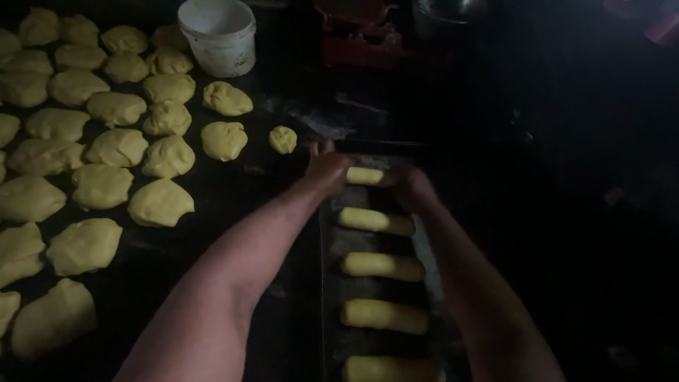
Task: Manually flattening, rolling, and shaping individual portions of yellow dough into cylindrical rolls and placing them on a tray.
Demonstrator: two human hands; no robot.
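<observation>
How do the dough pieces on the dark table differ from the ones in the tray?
The table pieces are rough, rounded lumps; the tray pieces are smooth rolled logs. The lumps lie loosely scattered, the logs in one neat column. Both hands hold the farthest log. All are yellow dough.

A dimly lit bakery work area: dozens of yellow dough lumps (99, 185) lie in rough rows across a dark counter (233, 198), far more than a home batch. A long metal tray (332, 247) holds dough rolls (375, 220) shaped alike and spaced one behind the other, with both hands at the farthest roll (366, 175). A white plastic bucket (218, 35) stands at the counter's far edge, near a red object (361, 35) too dark to identify. Pale flour dust (325, 127) streaks the counter beside the tray.
</observation>
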